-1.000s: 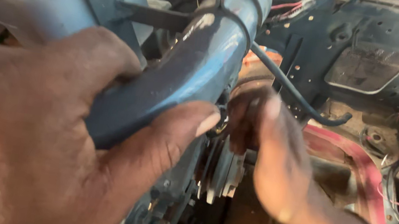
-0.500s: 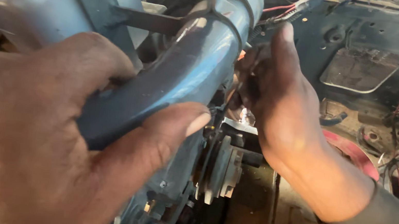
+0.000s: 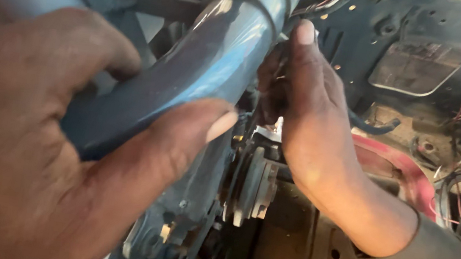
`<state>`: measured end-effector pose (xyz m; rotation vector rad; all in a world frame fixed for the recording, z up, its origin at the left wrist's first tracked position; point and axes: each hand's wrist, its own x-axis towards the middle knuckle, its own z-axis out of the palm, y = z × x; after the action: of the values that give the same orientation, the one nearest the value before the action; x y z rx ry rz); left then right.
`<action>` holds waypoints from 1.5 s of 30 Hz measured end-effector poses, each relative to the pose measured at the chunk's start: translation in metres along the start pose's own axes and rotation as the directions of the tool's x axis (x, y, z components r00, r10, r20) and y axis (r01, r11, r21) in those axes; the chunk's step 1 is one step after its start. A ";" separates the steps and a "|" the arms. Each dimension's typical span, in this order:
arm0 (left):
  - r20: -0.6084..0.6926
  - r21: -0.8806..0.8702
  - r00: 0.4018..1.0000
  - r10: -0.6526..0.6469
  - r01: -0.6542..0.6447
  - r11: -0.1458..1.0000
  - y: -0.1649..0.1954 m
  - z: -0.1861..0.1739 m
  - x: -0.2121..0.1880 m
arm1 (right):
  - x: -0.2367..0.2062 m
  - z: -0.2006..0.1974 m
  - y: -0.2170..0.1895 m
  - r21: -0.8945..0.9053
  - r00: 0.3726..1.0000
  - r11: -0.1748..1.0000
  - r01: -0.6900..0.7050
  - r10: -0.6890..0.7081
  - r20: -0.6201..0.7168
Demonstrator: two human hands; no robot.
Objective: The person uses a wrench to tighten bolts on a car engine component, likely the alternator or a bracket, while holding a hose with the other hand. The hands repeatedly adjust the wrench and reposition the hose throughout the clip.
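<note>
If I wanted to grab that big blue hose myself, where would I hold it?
Probably on the blue hose's smooth bend, coming from the near side, as the left hand does. The round, bare surface lets thumb and fingers wrap it; farther up a dark band crosses it.

Bright daylight glares off the blue pipe; the near foreground is blurred.

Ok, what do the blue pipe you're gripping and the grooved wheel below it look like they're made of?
The blue pipe in the left hand looks like painted metal, though smooth rubber hose is possible: glossy, with a bright highlight along its curve. The grooved wheel looks like bare metal: dull grey, with hard ridged edges and grime. The right hand reaches in just behind the pipe.
</note>
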<state>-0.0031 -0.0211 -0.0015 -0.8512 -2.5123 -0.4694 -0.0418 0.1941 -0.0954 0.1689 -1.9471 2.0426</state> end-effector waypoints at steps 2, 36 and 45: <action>0.004 0.039 1.000 0.012 -0.012 0.999 0.001 -0.003 0.001 | -0.005 0.000 0.004 -0.083 0.999 0.996 0.025 -0.027 -0.027; 0.013 0.093 0.998 -0.055 0.054 0.994 -0.006 0.004 -0.003 | 0.030 -0.011 0.004 0.242 0.982 0.962 -0.129 0.158 -0.104; -0.005 0.088 1.000 0.001 -0.001 0.996 -0.009 0.007 -0.002 | 0.045 -0.013 0.019 0.289 0.986 0.950 -0.120 0.148 -0.078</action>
<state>-0.0097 -0.0258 -0.0096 -0.8168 -2.5083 -0.3574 -0.0879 0.2127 -0.1007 -0.0024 -1.6411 2.3654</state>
